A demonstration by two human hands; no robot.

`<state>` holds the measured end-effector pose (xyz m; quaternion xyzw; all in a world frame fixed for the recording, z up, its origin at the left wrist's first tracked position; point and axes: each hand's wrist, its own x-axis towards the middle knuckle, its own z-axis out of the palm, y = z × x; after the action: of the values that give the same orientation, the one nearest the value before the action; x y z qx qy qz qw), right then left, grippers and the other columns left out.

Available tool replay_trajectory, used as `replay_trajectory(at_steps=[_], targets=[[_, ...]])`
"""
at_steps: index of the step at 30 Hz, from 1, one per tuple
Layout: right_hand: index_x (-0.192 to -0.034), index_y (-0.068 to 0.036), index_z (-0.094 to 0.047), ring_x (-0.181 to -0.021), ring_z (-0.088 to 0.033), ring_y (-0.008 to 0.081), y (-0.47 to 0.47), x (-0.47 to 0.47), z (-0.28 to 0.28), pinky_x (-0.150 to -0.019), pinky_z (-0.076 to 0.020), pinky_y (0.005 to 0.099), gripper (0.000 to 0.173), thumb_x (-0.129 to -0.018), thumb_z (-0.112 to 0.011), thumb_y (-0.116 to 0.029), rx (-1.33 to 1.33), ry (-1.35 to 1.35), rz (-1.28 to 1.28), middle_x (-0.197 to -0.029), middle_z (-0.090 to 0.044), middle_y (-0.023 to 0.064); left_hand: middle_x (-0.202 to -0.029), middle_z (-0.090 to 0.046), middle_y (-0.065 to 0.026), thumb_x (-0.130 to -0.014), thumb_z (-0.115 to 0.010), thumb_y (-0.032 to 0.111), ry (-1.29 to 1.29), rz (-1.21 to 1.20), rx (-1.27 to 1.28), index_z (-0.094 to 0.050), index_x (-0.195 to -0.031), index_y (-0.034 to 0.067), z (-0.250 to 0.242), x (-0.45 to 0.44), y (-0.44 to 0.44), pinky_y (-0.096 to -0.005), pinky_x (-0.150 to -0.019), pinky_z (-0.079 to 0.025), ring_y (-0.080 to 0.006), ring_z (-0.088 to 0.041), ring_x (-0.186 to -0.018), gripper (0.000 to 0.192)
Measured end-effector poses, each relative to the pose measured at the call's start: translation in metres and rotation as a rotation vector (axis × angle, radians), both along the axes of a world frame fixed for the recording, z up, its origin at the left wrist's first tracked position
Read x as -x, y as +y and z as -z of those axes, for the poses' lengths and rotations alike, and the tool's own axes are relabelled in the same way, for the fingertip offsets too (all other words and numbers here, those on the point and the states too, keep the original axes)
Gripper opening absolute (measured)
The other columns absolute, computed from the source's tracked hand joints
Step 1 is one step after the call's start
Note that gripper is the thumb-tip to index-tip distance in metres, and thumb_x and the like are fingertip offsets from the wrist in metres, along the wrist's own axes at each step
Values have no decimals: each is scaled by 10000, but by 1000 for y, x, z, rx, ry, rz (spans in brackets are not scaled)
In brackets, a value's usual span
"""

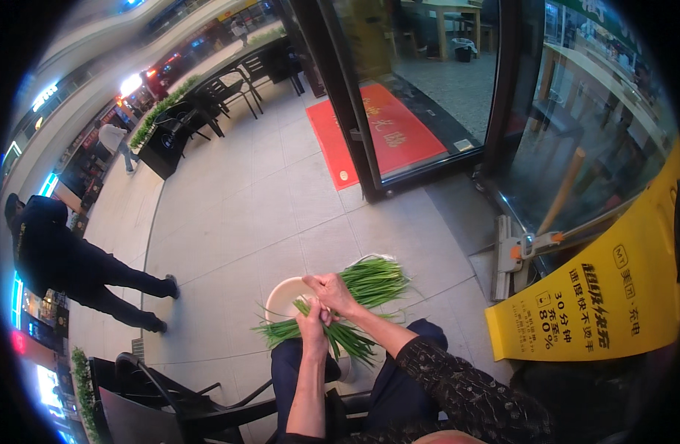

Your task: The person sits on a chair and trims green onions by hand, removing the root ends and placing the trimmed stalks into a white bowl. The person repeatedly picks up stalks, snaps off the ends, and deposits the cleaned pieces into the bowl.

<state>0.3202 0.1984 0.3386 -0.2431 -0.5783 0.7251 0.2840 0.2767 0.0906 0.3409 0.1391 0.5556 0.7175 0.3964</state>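
My left hand [313,324] is closed around a bundle of long green chives [348,339], or similar thin leafy stalks. Their leaves spread toward my right knee, and more leaf ends [279,332] stick out to the left. My right hand [334,294] is curled right beside it, touching the bundle's upper end; whether it pinches any stalks is hidden by its own fingers. Under both hands stands a pale round basin [279,299] on the floor, partly covered. A larger pile of the same greens [376,282] lies on the tiles just beyond my right hand, over whitish wrapping.
A yellow sign board [589,311] with writing leans at my right, near a floor squeegee [505,258]. Ahead are a glass door [428,100] and a red mat [323,139]. Black chairs [223,94] line a planter; another chair [134,399] is at left. A dark-clothed person [68,250] stands left.
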Motion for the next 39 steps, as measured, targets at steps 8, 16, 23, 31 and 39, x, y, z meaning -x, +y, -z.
replay_trajectory(at_steps=[8, 16, 23, 31, 39], targets=[[-609, 23, -502, -537, -358, 96, 59, -13, 52, -487, -320, 366, 625, -999, -652, -442, 27, -137, 581, -510, -400, 16, -628, -446, 7, -1051, -575, 290, 40, 230, 10, -555, -789, 72, 27, 6, 54, -311, -586, -528, -111, -435, -538, 342], [-619, -51, -503, -569, -410, 53, 58, -27, 40, -500, -339, 281, 556, -1023, -634, -410, 66, -98, 510, -566, -460, -23, -637, -488, 16, -1047, -592, 286, 42, 395, 107, -581, -774, 64, 62, 34, 116, -288, -554, -490, -107, -446, -546, 352], [-663, 6, -549, -617, -402, 53, 69, -26, 54, -529, -344, 297, 550, -1024, -626, -402, 4, -295, 588, -591, -465, -32, -642, -590, -133, -940, -653, 114, 798, 430, -4, -620, -811, 19, 63, 43, 136, -404, -554, -475, -248, -554, -536, 164], [-664, -29, -547, -627, -382, 35, 72, -23, 74, -523, -313, 278, 492, -1037, -624, -341, -224, -287, 604, -623, -458, -69, -739, -655, -215, -807, -596, 19, 1089, 453, 6, -631, -866, 57, 51, 50, 128, -531, -626, -484, -444, -656, -720, 78], [-669, -30, -517, -614, -414, 42, 73, -29, 92, -541, -357, 274, 470, -1056, -578, -287, -209, -484, 641, -605, -460, -59, -746, -676, -220, -756, -624, 46, 1219, 544, 117, -655, -881, 53, 49, 62, 121, -539, -657, -510, -439, -671, -728, 129]])
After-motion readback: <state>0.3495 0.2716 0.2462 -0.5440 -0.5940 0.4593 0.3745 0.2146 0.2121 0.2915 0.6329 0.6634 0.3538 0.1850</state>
